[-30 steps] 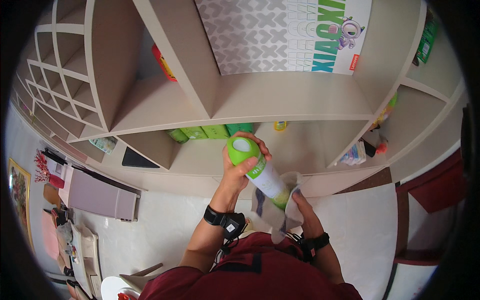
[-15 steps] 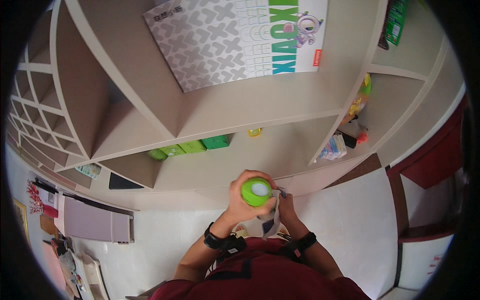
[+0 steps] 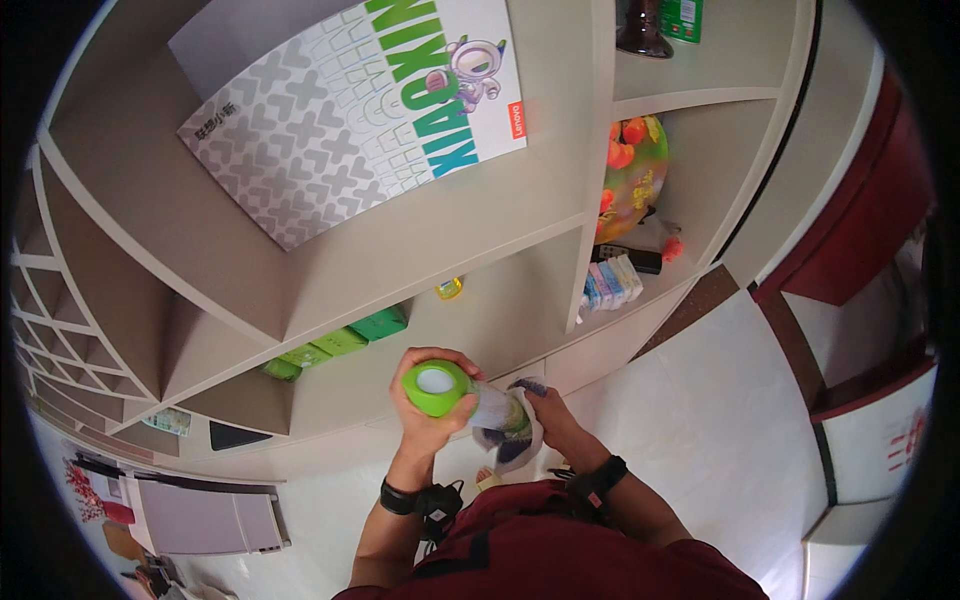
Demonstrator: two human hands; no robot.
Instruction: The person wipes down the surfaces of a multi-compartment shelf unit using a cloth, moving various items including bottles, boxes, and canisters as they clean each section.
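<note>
My left hand (image 3: 424, 432) is wrapped around the bright green, white-centred top of a cylindrical bottle (image 3: 437, 388). The bottle lies tilted, its pale see-through body (image 3: 493, 408) pointing toward my right hand. A grey-and-dark patterned cloth (image 3: 514, 448) is bunched around the far end of that body and hangs below it. My right hand (image 3: 555, 420) is closed on the cloth, pressing it against the bottle. The bottle's other end is hidden by the cloth.
Before me stands a beige shelf unit (image 3: 430, 225). It holds a large patterned white box (image 3: 300, 140), green boxes (image 3: 342, 342), a small yellow container (image 3: 449, 288), tissue packs (image 3: 612, 284), a dark remote (image 3: 640, 260) and a round fruit-patterned plate (image 3: 645, 175).
The bottle has tilted, so its pale body now shows between my hands. My hands have moved apart, and the cloth has spread around the body. The view has shifted rightward.
</note>
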